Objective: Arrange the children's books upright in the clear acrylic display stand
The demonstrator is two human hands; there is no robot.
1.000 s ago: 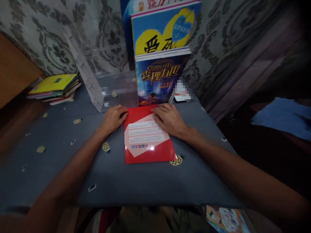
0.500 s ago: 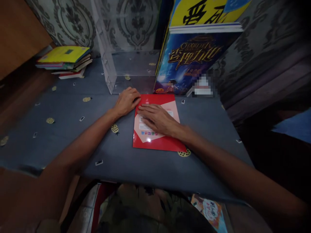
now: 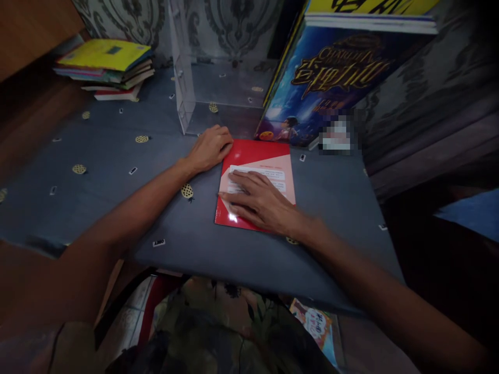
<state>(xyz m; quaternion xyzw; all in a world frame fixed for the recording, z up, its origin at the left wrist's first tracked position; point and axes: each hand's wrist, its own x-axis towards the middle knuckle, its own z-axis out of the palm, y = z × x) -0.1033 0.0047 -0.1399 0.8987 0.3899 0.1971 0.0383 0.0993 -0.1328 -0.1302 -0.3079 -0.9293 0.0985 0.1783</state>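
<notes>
A thin red book (image 3: 257,150) with a pale pink panel lies flat on the cloth-covered table, its printed text upside down to me. My right hand (image 3: 265,202) rests palm down across its lower half, fingers stretched and slightly apart, covering part of the print. At the book's far left corner, my left hand (image 3: 210,148) has its fingers bent and close together, with the fingertips and thumb on the edge there. Just beyond the left hand stands a clear plastic book rack (image 3: 185,111).
Several upright books, the front one with a dark blue cover (image 3: 323,83), stand in the rack's right part. A stack of books with a yellow top (image 3: 105,54) lies at the far left. Below the table's near edge is another colourful book (image 3: 314,324).
My right hand has slid toward the near end of the red book, uncovering white text boxes and hiding the coloured lettering. My left hand stays at the corner. The view has shifted slightly.
</notes>
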